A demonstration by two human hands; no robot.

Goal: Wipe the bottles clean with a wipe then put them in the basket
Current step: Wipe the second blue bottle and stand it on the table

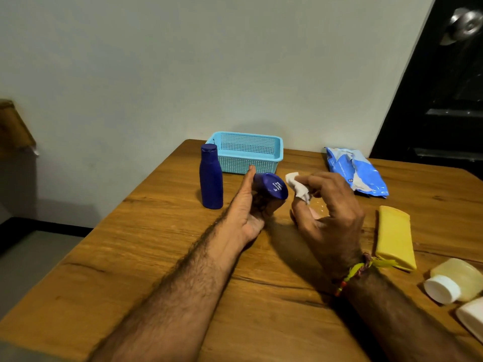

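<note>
At the frame's centre, a tilted blue bottle (271,185) is being gripped by the left hand (252,205), its base turned toward the camera. Just right of it, a white wipe (298,186) is being pinched in the right hand's (329,207) curled fingers. Above, the basket (245,152) is being flanked on its left by a second, upright bottle (211,176).

Held blue bottle (270,189) body mostly hidden behind left hand (247,207), base print too small to read; white bottle (471,318) cut off at lower right edge; wipe pack (356,172) text blurred.
</note>
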